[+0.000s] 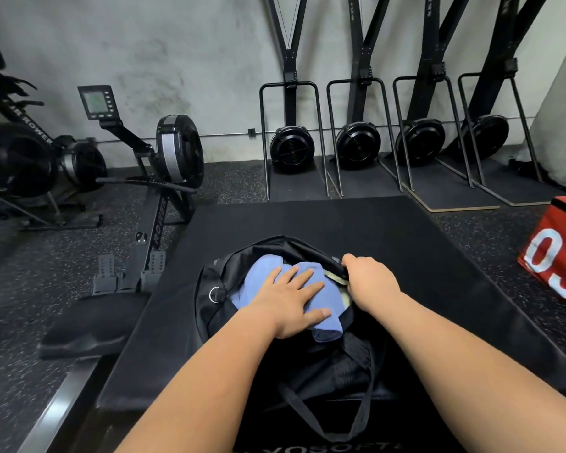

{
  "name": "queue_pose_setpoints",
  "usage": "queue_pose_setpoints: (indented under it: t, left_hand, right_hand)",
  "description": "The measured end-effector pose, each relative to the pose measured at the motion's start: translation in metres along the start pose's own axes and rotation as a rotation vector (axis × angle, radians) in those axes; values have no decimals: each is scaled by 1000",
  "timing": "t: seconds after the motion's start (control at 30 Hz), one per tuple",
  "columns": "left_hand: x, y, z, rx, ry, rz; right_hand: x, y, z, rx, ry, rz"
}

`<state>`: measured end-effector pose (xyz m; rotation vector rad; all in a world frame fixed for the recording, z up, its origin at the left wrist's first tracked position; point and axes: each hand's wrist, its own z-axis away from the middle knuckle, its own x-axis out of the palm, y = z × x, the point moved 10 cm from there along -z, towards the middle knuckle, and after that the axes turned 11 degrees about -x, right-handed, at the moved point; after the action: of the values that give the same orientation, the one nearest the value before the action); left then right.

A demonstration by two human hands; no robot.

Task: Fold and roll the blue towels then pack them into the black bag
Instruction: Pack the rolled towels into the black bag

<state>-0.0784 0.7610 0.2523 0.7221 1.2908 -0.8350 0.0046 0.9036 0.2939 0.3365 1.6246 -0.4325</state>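
**Ana:** What is nearest?

**Ben:** The strap (361,413) of the bag (206,312) lies in a loop on the black pad (406,230).

**Ana:** Where are the towels (262,276)?

**Ben:** They are blue, and they sit inside the open bag, up near its top.

**Ana:** What does the left hand (288,299) do?

**Ben:** It lies flat on the towels, fingers straight and spread, and presses down.

**Ana:** And the right hand (370,279)?

**Ben:** Its fingers curl over the bag's right rim and grip it.

**Ana:** What is farther off?

**Ben:** A rower (177,152) stands on the floor to the left. A red box (556,256) with "03" on it is on the right. Four black machines (291,148) stand in a row by the grey wall (177,44).
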Motion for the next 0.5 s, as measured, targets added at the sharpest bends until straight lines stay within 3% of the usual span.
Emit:
queue_pose_setpoints:
  t: [0.17, 0.3, 0.5]
  left_hand:
    - [-1, -5, -17, -55, -48, 43]
    - [-4, -1, -20, -40, -49, 22]
    - [-20, 3, 2, 51, 101, 68]
  right_hand:
    - [-35, 31, -9, 50, 36, -122]
    - [-32, 28, -1, -83, -37, -120]
    - [-46, -17, 23, -474, 88, 6]
